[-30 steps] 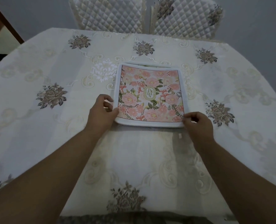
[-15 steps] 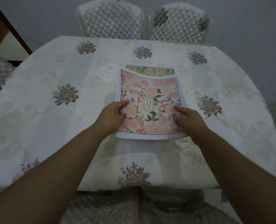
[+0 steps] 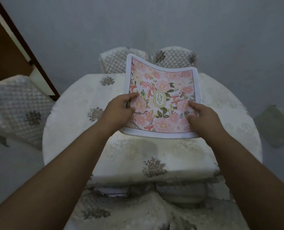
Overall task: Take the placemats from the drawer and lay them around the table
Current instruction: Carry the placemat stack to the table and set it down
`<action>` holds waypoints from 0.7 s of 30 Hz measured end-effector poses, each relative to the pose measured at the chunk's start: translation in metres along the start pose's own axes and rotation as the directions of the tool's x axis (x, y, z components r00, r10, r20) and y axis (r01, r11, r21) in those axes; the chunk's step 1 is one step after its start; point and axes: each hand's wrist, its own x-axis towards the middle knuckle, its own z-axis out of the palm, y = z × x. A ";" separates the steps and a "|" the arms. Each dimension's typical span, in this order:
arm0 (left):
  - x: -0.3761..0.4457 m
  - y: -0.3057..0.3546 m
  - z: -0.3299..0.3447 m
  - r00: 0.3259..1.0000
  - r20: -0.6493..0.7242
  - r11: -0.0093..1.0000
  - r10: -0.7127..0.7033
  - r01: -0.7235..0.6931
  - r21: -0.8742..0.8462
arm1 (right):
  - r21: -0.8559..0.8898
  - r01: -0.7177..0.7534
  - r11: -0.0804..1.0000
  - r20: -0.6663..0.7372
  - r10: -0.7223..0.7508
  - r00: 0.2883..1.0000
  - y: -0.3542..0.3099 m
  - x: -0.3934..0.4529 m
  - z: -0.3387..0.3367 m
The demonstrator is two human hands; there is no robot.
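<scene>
A pink floral placemat [image 3: 162, 90] with a white border and a "GARDEN" label is lifted off the table [image 3: 71, 123], its far edge curling up. My left hand [image 3: 119, 108] grips its left side, thumb on top. My right hand [image 3: 202, 115] grips its right side. The placemat hides whatever lies beneath it on the cream embroidered tablecloth.
Two quilted chairs [image 3: 174, 57] stand at the table's far side, another quilted chair [image 3: 16, 107] at the left. A chair seat [image 3: 138, 211] sits under the near edge. A brown door frame [image 3: 21, 47] is at far left, and a grey flat object [image 3: 277, 127] lies on the floor at right.
Both hands have raised the pink placemat off the table and toward me. The view has pulled back and tilted up, so the whole table shows. The second mat seen under it is hidden now.
</scene>
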 end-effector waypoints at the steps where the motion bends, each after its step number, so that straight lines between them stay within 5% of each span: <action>1: -0.010 0.006 -0.005 1.000 -0.015 1.000 0.009 -0.009 -0.003 | -0.014 0.018 1.000 -0.004 -0.018 1.000 -0.007 -0.010 -0.005; 21: -0.218 0.035 -0.047 0.963 -0.268 0.991 0.025 -0.060 -0.122 | 0.097 0.223 0.970 0.070 -0.230 0.971 -0.033 -0.172 -0.055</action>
